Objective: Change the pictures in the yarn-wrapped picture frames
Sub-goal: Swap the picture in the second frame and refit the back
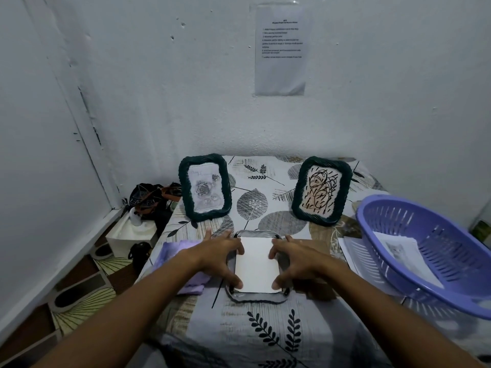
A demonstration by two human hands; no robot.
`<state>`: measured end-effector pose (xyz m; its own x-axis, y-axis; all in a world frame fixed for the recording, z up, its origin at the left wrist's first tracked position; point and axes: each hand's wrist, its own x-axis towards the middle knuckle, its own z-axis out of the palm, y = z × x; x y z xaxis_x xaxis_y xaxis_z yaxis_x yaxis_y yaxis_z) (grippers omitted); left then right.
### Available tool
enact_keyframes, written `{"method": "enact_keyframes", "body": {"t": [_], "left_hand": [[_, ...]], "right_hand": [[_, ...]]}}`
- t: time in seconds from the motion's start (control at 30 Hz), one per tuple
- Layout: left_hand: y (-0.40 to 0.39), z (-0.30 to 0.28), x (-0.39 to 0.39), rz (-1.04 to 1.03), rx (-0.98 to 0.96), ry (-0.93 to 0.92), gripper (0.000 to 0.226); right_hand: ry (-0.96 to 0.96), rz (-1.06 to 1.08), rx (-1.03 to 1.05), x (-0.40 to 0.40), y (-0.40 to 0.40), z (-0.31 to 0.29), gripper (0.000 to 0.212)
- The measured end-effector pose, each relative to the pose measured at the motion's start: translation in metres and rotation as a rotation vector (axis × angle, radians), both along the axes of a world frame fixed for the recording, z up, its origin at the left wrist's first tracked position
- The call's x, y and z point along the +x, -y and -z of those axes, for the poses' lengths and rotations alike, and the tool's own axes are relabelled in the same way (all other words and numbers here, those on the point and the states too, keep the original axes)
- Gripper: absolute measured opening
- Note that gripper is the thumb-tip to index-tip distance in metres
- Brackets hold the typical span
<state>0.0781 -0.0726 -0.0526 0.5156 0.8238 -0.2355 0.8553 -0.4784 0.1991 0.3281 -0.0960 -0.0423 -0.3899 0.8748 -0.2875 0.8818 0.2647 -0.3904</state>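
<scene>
A grey yarn-wrapped frame (255, 298) lies face down on the leaf-patterned table, with a white backing card (257, 264) set in its back. My left hand (220, 254) rests on the card's left edge, fingers spread, thumb near the lower left corner. On the right edge lies my right hand (293, 257), fingers bent onto the card. Two dark green yarn-wrapped frames stand upright behind: the left frame (204, 187) shows a grey rose picture, the right frame (321, 191) a black scribble drawing.
A purple slotted basket (430, 251) sits tilted at the right with printed sheets (403, 251) in it and papers (353, 252) under it. A lilac cloth (172, 253) lies left of my left hand. Bags and a white box (130, 232) stand beside the table's left edge.
</scene>
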Motion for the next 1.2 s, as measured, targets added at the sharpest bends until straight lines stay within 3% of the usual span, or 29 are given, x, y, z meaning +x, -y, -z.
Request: {"method": "enact_keyframes", "body": {"t": [0.23, 0.47, 1.2], "left_hand": [[-0.001, 0.002, 0.001, 0.002, 0.001, -0.038, 0.101], [-0.002, 0.0, 0.001, 0.002, -0.028, -0.039, 0.101], [0.001, -0.009, 0.005, 0.027, -0.029, -0.07, 0.098]], "right_hand": [[0.025, -0.033, 0.02, 0.002, -0.003, 0.004, 0.073], [0.04, -0.047, 0.041, 0.001, -0.006, 0.001, 0.092], [0.008, -0.02, 0.021, 0.003, -0.01, 0.008, 0.09]]}}
